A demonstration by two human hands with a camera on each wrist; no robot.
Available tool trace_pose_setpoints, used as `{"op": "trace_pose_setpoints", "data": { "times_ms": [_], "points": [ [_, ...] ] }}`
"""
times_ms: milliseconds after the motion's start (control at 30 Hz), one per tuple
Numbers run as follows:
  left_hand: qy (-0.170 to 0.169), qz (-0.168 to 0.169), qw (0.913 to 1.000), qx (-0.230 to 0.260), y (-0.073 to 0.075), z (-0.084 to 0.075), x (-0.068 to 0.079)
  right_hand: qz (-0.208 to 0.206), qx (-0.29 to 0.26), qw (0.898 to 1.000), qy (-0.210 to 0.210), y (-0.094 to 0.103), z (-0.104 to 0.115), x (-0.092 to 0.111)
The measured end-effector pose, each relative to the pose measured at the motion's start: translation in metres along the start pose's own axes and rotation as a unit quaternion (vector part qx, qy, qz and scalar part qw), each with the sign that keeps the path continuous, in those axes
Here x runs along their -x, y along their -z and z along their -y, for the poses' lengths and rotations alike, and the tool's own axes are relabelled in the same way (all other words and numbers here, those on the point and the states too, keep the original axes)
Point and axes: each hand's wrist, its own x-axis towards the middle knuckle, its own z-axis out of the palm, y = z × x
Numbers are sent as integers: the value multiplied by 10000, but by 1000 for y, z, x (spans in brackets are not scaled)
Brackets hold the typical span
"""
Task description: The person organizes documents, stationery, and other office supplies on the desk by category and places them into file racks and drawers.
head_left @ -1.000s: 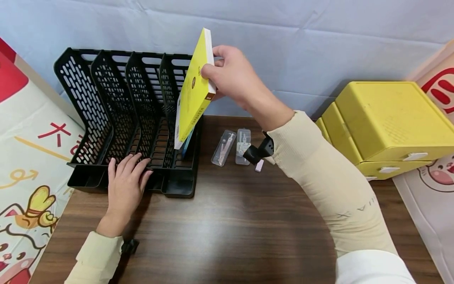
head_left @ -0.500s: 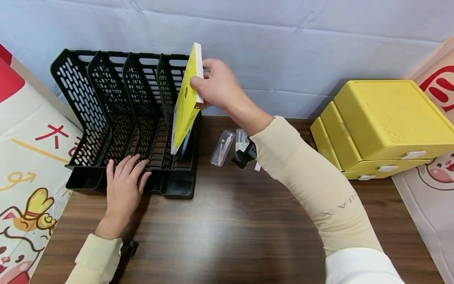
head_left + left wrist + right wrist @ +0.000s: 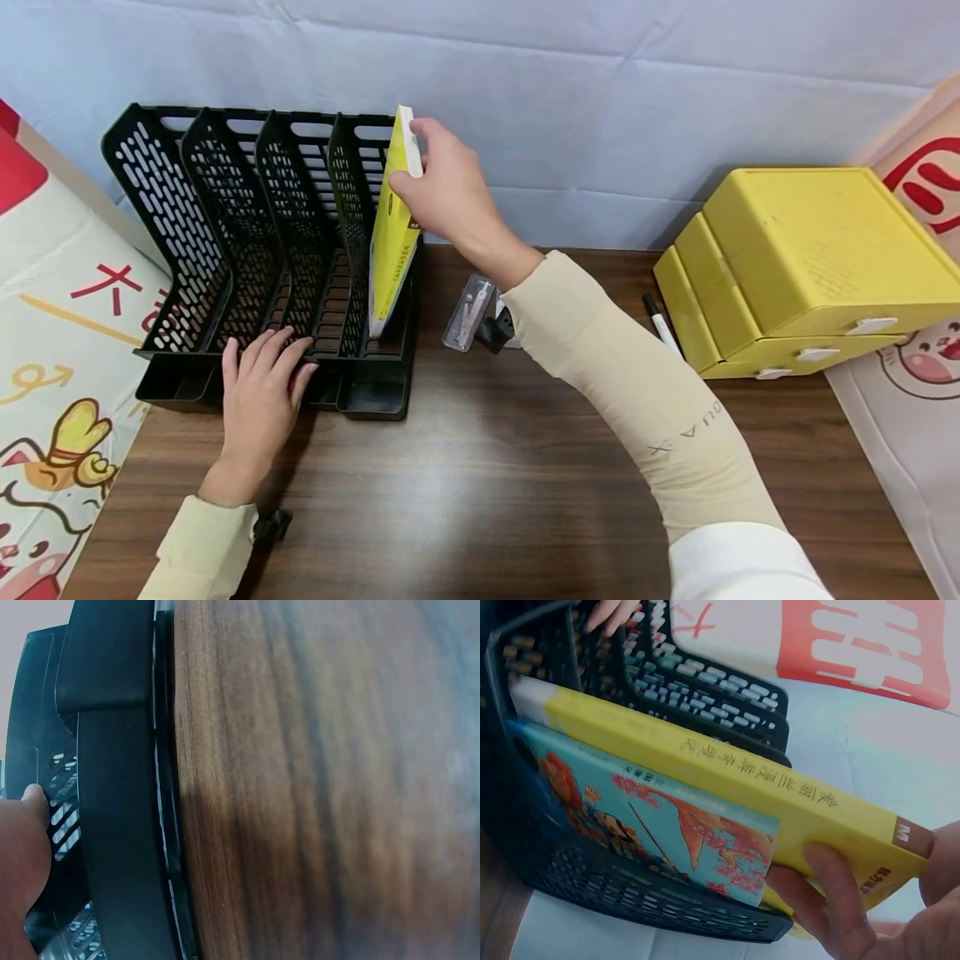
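Note:
A black file rack (image 3: pixel 375 413) with upright slotted dividers stands at the left of the head view. My right hand (image 3: pixel 446 187) pinches a thick yellow book (image 3: pixel 392 242) near its upper end, thumb on one cover and fingers on the other. The book stands nearly upright, its lower part inside the rack's rightmost slot. Beside it in that slot is a thinner light-blue illustrated book (image 3: pixel 705 844), seen in the right wrist view. My left hand (image 3: pixel 258 400) rests on the rack's front edge, fingers spread loosely over it; its thumb side shows in the left wrist view.
Right of the rack, a clear case (image 3: pixel 468 312) with a drawing compass lies on the brown table (image 3: pixel 465 500); my right sleeve hides most of another case. A marker (image 3: pixel 660 325) lies beside the yellow drawer box (image 3: pixel 847 242). A pale cloth (image 3: pixel 570 108) hangs behind.
My right hand has moved left and the yellow book has come down deeper into the rack's rightmost slot, more upright now. A marker has come into view. My left hand stays on the rack.

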Motion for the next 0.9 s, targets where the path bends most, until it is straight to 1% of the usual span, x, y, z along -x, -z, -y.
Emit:
{"op": "trace_pose_setpoints", "data": {
  "times_ms": [67, 167, 267, 433, 633, 767, 900],
  "points": [
    [8, -25, 10000, -4, 0, 0, 1, -164, 359, 9991, 128, -3, -1, 0],
    [29, -53, 10000, 7, 0, 1, 2, -278, 720, 9967, 238, -7, -2, 0],
    [8, 16, 10000, -18, 0, 1, 2, -423, 1037, 9932, 318, -13, -4, -1],
    [-48, 45, 10000, -26, -1, 0, 1, -674, 1320, 9880, 431, -22, -11, -5],
    [-34, 21, 10000, -7, -1, 0, 0, -846, 1500, 9816, 822, -36, -21, -7],
    [-31, 44, 10000, -28, -1, -1, 0, -826, 1660, 9792, 824, -38, -23, -6],
    [-17, 36, 10000, -16, 0, -1, 0, -587, 1759, 9804, 670, -37, -20, -5]
  ]
}}
